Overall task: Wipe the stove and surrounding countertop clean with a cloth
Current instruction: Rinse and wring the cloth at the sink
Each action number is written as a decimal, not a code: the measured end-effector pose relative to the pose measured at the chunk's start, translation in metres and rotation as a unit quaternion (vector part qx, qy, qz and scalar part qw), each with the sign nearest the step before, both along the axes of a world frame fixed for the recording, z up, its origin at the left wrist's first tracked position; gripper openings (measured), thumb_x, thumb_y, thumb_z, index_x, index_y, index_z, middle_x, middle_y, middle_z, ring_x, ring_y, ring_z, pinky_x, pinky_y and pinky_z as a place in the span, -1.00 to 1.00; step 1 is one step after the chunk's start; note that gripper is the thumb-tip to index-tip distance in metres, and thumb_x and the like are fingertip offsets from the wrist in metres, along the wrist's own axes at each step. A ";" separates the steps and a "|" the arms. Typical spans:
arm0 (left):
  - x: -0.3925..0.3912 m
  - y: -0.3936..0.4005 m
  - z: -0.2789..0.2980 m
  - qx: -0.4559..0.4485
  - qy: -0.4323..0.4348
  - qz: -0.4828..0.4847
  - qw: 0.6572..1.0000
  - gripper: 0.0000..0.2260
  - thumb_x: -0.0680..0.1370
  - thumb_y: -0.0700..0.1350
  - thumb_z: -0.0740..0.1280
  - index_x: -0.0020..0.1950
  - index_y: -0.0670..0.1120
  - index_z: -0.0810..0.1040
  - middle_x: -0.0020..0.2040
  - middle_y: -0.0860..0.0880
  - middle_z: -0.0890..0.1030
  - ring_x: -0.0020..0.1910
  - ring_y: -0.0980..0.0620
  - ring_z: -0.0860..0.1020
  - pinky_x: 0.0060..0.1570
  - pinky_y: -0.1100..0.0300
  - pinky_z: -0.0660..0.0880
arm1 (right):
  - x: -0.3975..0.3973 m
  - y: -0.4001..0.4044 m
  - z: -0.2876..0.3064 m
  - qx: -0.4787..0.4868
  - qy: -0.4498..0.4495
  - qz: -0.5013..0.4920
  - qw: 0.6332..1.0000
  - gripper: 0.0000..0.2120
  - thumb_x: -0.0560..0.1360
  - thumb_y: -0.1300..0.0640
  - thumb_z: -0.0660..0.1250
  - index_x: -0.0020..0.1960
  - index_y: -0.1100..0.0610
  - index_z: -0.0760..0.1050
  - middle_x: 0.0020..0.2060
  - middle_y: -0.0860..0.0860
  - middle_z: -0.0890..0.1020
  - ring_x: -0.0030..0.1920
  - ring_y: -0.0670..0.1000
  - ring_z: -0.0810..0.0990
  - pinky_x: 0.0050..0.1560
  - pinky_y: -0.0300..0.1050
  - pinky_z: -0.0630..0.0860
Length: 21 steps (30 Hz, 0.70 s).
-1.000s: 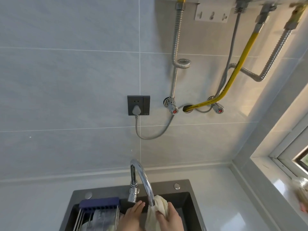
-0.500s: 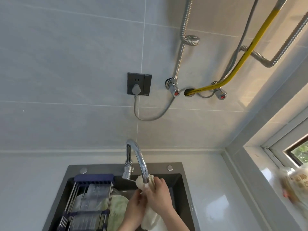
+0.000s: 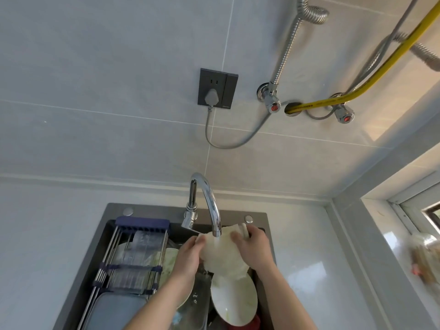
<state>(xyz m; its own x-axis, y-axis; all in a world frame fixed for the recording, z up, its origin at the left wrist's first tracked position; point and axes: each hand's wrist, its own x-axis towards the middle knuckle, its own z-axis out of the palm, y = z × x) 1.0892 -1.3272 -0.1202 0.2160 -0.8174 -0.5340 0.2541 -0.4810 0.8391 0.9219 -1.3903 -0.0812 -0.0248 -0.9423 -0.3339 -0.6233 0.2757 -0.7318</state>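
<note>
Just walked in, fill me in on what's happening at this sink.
A person stands at the dark sink holding a pale cloth spread under the faucet spout. The left hand grips its left edge and the right hand grips its right edge. Whether water is running cannot be told. Below the cloth lie dirty plates, and a drying rack spans the sink's left side. No stove is in view, so wiping has not begun.

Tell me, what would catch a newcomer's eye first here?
Probably the two hands at the bottom centre: the left hand and right hand hold a pale cloth stretched under the chrome faucet, over a dark sink crowded with dishes. Higher up, a bright yellow hose crosses the grey tiled wall at upper right.
</note>
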 end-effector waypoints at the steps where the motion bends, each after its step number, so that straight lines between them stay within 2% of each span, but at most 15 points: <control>1: 0.000 0.000 0.000 0.001 -0.022 -0.007 1.000 -0.77 0.70 -0.02 0.26 0.08 -0.15 0.62 0.03 -0.13 0.65 -0.01 -0.07 0.61 -0.05 0.07 0.55 | 0.001 0.002 0.002 -0.012 0.026 0.007 1.000 -0.75 0.52 0.02 0.42 -0.23 0.11 0.45 -0.40 -0.07 0.52 -0.36 0.00 0.47 -0.35 -0.11 0.35; 2: 0.001 0.001 -0.004 0.003 -0.052 -0.021 0.998 -0.80 0.68 -0.03 0.29 0.09 -0.15 0.60 0.04 -0.15 0.64 -0.03 -0.05 0.61 -0.10 0.09 0.56 | 0.003 0.004 0.004 -0.029 0.063 0.018 0.997 -0.75 0.52 -0.01 0.40 -0.22 0.09 0.44 -0.37 -0.08 0.54 -0.32 0.04 0.50 -0.33 -0.08 0.36; 4: 0.001 0.003 -0.017 0.021 -0.100 -0.051 0.993 -0.79 0.60 -0.02 0.36 0.19 -0.06 0.53 0.11 -0.10 0.63 -0.01 -0.01 0.63 -0.04 -0.01 0.64 | 0.008 0.011 0.010 -0.077 0.159 0.055 0.983 -0.73 0.55 -0.08 0.36 -0.17 0.07 0.41 -0.30 -0.09 0.55 -0.23 0.06 0.51 -0.30 -0.05 0.34; 6: 0.001 0.007 -0.029 0.031 -0.137 -0.103 0.985 -0.54 0.56 -0.08 0.40 0.43 0.02 0.37 0.24 0.00 0.59 0.09 0.04 0.63 0.03 -0.01 0.66 | 0.013 0.019 0.016 -0.118 0.210 0.093 0.966 -0.73 0.59 -0.10 0.32 -0.13 0.05 0.37 -0.24 -0.11 0.51 -0.21 0.03 0.46 -0.27 -0.06 0.30; 8: -0.002 0.011 -0.032 0.011 -0.261 -0.181 0.948 -0.23 0.53 -0.04 0.43 0.63 0.07 0.08 0.40 0.05 0.46 0.29 0.04 0.53 0.20 0.07 0.57 | 0.016 0.026 0.018 -0.116 0.192 0.103 0.969 -0.73 0.61 -0.08 0.32 -0.15 0.03 0.34 -0.25 -0.12 0.48 -0.23 0.00 0.44 -0.29 -0.09 0.30; 10: -0.004 0.014 -0.037 -0.030 -0.398 -0.229 0.888 -0.05 0.45 0.15 0.43 0.66 0.14 -0.11 0.59 0.09 0.16 0.55 0.01 0.24 0.44 -0.04 0.38 | 0.018 0.032 0.018 -0.074 0.134 0.106 0.983 -0.73 0.60 -0.02 0.35 -0.18 0.02 0.34 -0.30 -0.10 0.49 -0.31 -0.07 0.44 -0.36 -0.20 0.29; 12: -0.007 0.011 -0.045 -0.037 -0.421 -0.255 0.870 0.01 0.39 0.37 0.36 0.66 0.18 -0.15 0.61 0.21 -0.09 0.62 0.10 -0.06 0.56 -0.10 0.19 | 0.021 0.037 0.018 -0.020 0.034 0.098 0.994 -0.79 0.56 0.05 0.39 -0.19 0.05 0.42 -0.34 -0.07 0.53 -0.39 -0.12 0.44 -0.39 -0.27 0.33; 13: -0.008 0.006 -0.048 -0.044 -0.419 -0.265 0.867 -0.02 0.36 0.44 0.29 0.66 0.18 -0.07 0.61 0.23 -0.08 0.62 0.11 -0.11 0.59 -0.09 0.14 | 0.021 0.038 0.019 -0.003 -0.013 0.092 0.996 -0.81 0.53 0.09 0.42 -0.19 0.09 0.47 -0.37 -0.07 0.53 -0.40 -0.13 0.43 -0.39 -0.30 0.34; 14: -0.010 0.000 -0.049 -0.047 -0.405 -0.271 0.872 -0.10 0.35 0.45 0.25 0.64 0.19 0.08 0.61 0.23 0.02 0.64 0.11 -0.05 0.58 -0.06 0.16 | 0.021 0.038 0.019 0.005 -0.048 0.082 0.995 -0.82 0.49 0.12 0.43 -0.21 0.15 0.49 -0.40 -0.07 0.52 -0.41 -0.11 0.42 -0.38 -0.27 0.34; 15: -0.011 -0.006 -0.047 -0.046 -0.375 -0.268 0.886 -0.23 0.37 0.40 0.25 0.56 0.21 0.26 0.58 0.23 0.21 0.62 0.10 0.14 0.53 -0.01 0.27 | 0.019 0.037 0.018 0.006 -0.076 0.066 0.995 -0.82 0.46 0.13 0.44 -0.22 0.19 0.51 -0.42 -0.07 0.50 -0.40 -0.09 0.42 -0.37 -0.24 0.35; 16: -0.011 -0.010 -0.041 -0.038 -0.343 -0.263 0.901 -0.42 0.41 0.32 0.30 0.41 0.22 0.41 0.46 0.22 0.45 0.50 0.11 0.39 0.42 0.04 0.41 | 0.016 0.035 0.014 0.000 -0.098 0.040 0.994 -0.83 0.44 0.12 0.45 -0.23 0.19 0.53 -0.42 -0.07 0.51 -0.38 -0.07 0.43 -0.35 -0.21 0.36; 17: -0.012 -0.012 -0.033 -0.037 -0.319 -0.259 0.911 -0.63 0.47 0.22 0.36 0.26 0.24 0.49 0.26 0.22 0.60 0.30 0.13 0.56 0.28 0.06 0.51 | 0.012 0.033 0.010 -0.010 -0.115 0.009 0.993 -0.83 0.43 0.06 0.45 -0.23 0.14 0.56 -0.41 -0.06 0.55 -0.36 -0.05 0.48 -0.32 -0.17 0.42; 19: -0.012 -0.017 -0.023 -0.053 -0.307 -0.244 0.918 -0.86 0.52 0.13 0.40 0.06 0.27 0.53 0.01 0.23 0.67 0.05 0.17 0.64 0.11 0.09 0.58 | 0.003 0.031 -0.002 -0.026 -0.115 -0.042 0.992 -0.75 0.40 -0.18 0.43 -0.13 0.00 0.61 -0.25 -0.05 0.66 -0.23 -0.04 0.63 -0.16 -0.05 0.58; 21: -0.012 -0.019 -0.012 -0.061 -0.295 -0.222 0.927 -0.85 0.53 0.13 0.40 0.08 0.27 0.55 -0.01 0.22 0.67 0.02 0.16 0.64 0.08 0.11 0.58 | -0.003 0.036 -0.017 -0.021 -0.097 -0.078 0.992 -0.60 0.42 -0.33 0.37 0.11 -0.10 0.56 -0.04 -0.06 0.65 -0.03 -0.07 0.64 0.05 -0.02 0.60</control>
